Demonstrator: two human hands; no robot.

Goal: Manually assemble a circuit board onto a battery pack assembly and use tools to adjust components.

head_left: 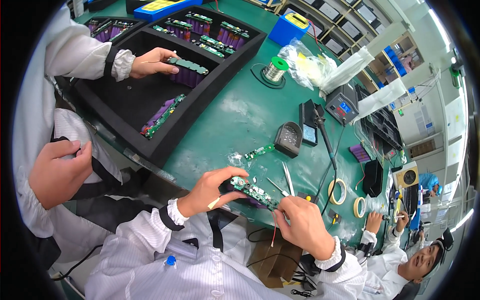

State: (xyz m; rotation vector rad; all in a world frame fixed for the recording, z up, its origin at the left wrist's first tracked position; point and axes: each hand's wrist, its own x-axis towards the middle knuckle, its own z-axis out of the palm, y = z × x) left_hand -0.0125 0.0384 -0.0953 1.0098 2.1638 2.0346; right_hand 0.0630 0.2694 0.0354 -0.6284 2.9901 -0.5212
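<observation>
"Green worktop [210, 145] ahead. What do you see, left to right?"

"On my feed, a co-worker's bare hand [151, 63] holds a purple-celled battery pack [192, 67] over a black foam tray [197, 107]."

"And the wearer's?"

"Left hand [212, 190], half curled, pinches one end of a narrow green circuit board [255, 193] above the worktop's near edge; right hand [302, 222], fingers nearly closed, grips the other. Beyond lies a cream tape roll [344, 189]."

green bench [220, 127] with black tray [207, 90], solder spool [274, 71], tape rolls [344, 190], tweezers [288, 179]
</observation>
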